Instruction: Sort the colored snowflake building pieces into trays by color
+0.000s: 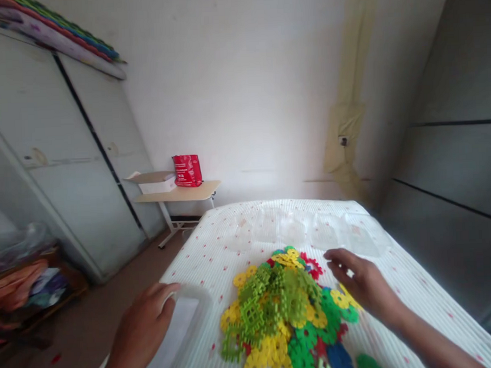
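Observation:
A heap of flat plastic snowflake pieces (287, 312) in green, yellow, red and blue lies on a white dotted bedsheet (232, 244). My right hand (358, 282) hovers at the heap's right side, fingers loosely curled and apart, holding nothing I can see. My left hand (143, 324) rests on the rim of a clear plastic box (182, 328) at the left edge of the bed, fingers bent over its edge.
Several clear plastic containers (304, 230) stand in a row behind the heap. A small wooden side table (181, 193) with a red bag (187, 170) and a white box stands by the wall. White wardrobe at left, clutter on the floor lower left.

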Tool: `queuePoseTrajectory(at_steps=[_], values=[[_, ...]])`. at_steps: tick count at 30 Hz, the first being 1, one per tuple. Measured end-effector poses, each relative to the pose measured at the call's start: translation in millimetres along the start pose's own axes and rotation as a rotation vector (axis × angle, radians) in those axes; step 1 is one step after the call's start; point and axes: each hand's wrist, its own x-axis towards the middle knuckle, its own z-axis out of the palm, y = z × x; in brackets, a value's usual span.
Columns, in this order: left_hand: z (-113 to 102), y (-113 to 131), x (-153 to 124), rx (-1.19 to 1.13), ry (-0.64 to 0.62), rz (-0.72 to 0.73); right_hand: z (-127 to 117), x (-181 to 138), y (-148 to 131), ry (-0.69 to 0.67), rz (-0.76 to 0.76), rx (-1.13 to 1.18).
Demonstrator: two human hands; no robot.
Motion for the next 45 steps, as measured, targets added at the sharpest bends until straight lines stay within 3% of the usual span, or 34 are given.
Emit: queuePoseTrajectory(at_steps=[2,6,11,16,21,25,36,45], values=[[0.8,35.2,11.9,-0.085,-0.024,0.128,-15.9,2.1,33.8,0.061,0.027,-0.276],[12.4,123.7,35.0,-0.204,-0.122,0.350,-29.1,7.6,83.6,-0.047,0.106,-0.643],[43.1,227.6,64.2,-0.155,-0.205,0.629,-17.0,18.5,104.9,-0.184,0.189,-0.823],[82.3,287.8,88.8,0.051,-0.160,0.651,-1.6,26.1,115.3,-0.267,0.296,-0.844],[114.4,307.3,102.9,0.092,-0.203,0.635,5.8,28.0,122.3,-0.265,0.284,-0.777],[128.3,314.3,107.5,0.079,-0.254,0.641,5.3,29.2,123.5,-0.230,0.245,-0.750],[146.1,338.4,98.3,-0.023,-0.330,0.688,-11.4,23.0,158.3,-0.203,0.155,-0.687],[145.5,350.7,84.9,-0.080,-0.369,0.785,-27.2,11.5,184.7,-0.218,0.027,-0.707]])
